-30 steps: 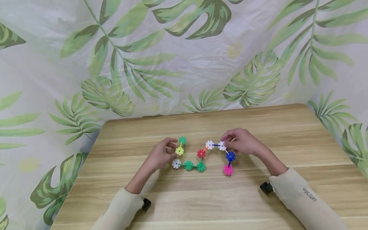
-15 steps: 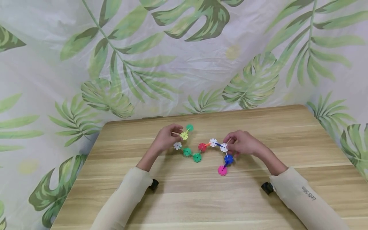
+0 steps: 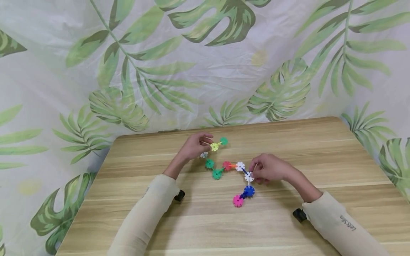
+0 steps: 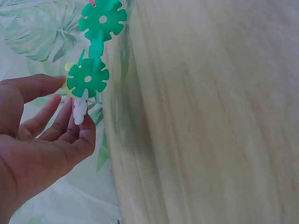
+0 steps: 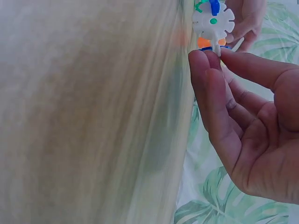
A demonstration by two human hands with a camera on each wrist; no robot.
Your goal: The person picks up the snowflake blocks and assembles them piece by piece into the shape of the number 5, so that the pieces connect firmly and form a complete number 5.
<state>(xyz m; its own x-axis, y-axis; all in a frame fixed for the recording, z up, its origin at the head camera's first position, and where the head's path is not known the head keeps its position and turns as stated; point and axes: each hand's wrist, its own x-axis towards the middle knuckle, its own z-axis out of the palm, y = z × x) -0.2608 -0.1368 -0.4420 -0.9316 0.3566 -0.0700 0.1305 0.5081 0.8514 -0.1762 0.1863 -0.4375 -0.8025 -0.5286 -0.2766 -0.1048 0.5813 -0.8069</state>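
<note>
A chain of notched plastic snowflake discs (image 3: pixel 217 174) hangs between both hands over the table in the head view. My left hand (image 3: pixel 194 145) pinches it close to the yellow disc (image 3: pixel 214 147), with a green disc (image 3: pixel 224 141) sticking out past the yellow one. Green discs (image 4: pixel 87 78) fill the upper left wrist view. Beside a white disc (image 3: pixel 248 176), my right hand (image 3: pixel 270 168) pinches a small white piece (image 5: pixel 216 46) between thumb and fingertips. Beyond that hand, a blue disc (image 3: pixel 248 191) and a pink disc (image 3: pixel 238 201) make up the near end.
The wooden table (image 3: pixel 272 227) stretches beneath both arms. Behind it hangs a leaf-patterned cloth (image 3: pixel 179 92). A small black device (image 3: pixel 299 215) sits at the right cuff, another black device (image 3: pixel 179 195) at the left cuff.
My left hand has moved away and to the right, while my right hand has come slightly nearer. The chain has turned clockwise, its pink end swinging nearer and to the left.
</note>
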